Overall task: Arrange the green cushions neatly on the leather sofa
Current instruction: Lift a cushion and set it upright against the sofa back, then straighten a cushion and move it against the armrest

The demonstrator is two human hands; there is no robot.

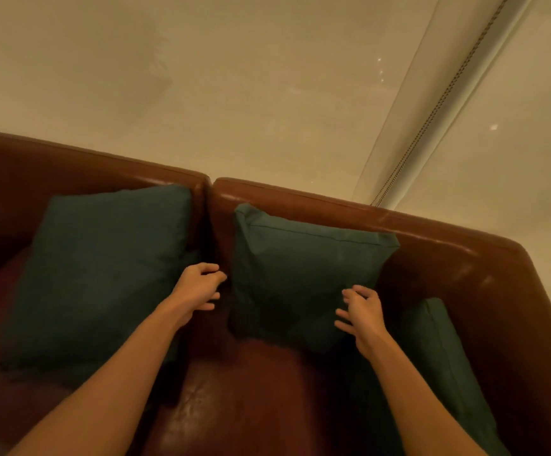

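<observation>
Green cushions sit on the brown leather sofa (pixel 448 258). Taking the seam in the sofa back (pixel 211 205) as the mark: the middle cushion (pixel 300 268) leans upright against the backrest just right of the seam, the left cushion (pixel 103 268) leans just left of it, and a third cushion (pixel 445 350) stands on edge at the far right, near the armrest. The left hand (pixel 198 287) hangs below the seam, fingers curled and loosely spread, holding nothing. The right hand (pixel 361 311) hovers at the middle cushion's lower right corner, fingers spread and curled; whether it touches the fabric, I cannot tell.
</observation>
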